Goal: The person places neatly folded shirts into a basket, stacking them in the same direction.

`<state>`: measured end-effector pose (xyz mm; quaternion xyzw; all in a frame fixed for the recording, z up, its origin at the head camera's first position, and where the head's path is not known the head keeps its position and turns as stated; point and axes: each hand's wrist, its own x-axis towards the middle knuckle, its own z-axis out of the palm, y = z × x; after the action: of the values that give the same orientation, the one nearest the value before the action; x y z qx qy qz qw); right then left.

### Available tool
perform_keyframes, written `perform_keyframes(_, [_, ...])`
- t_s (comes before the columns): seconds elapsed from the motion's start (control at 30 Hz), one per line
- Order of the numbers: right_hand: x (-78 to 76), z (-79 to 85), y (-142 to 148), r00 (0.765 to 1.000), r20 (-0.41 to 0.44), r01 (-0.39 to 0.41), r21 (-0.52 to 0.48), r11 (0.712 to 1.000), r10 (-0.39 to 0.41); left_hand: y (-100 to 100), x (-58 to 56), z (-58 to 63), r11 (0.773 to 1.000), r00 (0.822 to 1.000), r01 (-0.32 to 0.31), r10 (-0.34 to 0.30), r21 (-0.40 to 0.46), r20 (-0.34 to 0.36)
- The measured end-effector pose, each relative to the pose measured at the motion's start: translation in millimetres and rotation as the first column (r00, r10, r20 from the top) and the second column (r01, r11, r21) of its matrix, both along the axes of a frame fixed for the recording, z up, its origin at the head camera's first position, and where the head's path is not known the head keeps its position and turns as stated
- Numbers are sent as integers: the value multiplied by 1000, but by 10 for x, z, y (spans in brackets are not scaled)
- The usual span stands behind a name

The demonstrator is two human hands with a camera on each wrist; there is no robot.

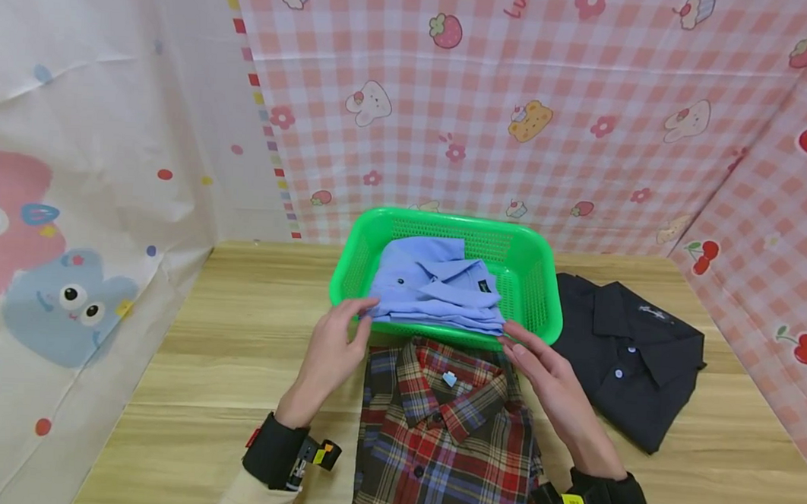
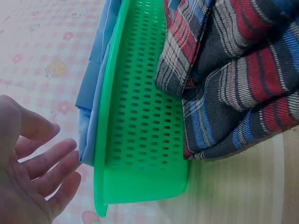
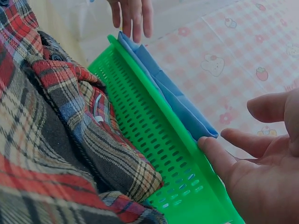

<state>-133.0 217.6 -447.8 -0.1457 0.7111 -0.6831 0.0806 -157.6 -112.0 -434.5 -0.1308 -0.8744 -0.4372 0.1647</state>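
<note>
A folded light blue shirt (image 1: 436,284) lies in a green perforated basket (image 1: 545,290), toward its left side, collar facing up. My left hand (image 1: 333,347) is at the basket's front left, its fingertips right by the shirt's near left corner. In the left wrist view its fingers (image 2: 51,170) are spread and loosely bent, with nothing between them. At the front right, my right hand (image 1: 548,374) has its fingertips at the shirt's near right corner. The right wrist view shows a fingertip (image 3: 205,143) against the basket rim beside the blue cloth, the thumb held apart.
A folded plaid shirt (image 1: 444,452) in red, black and tan lies right in front of the basket, between my forearms. To the right of the basket is a folded black shirt (image 1: 634,355). A pink checked cloth (image 1: 476,172) hangs behind the wooden table (image 1: 255,335).
</note>
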Motion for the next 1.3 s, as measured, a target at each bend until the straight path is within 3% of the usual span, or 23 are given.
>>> perform_keyframes(0.3, [57, 8, -4, 1000, 11, 8, -28, 1000, -8, -5, 121, 19, 1000, 1000, 9, -9, -19, -4])
perform_keyframes(0.53, [105, 3, 11, 999, 44, 11, -18, 1000, -10, -23, 176, -32, 1000, 1000, 10, -10, -11, -5])
perform_keyframes(1.3, [196, -98, 41, 1000, -17, 4, -42, 999, -5, -101, 342, -204, 1000, 1000, 5, -5, -17, -7])
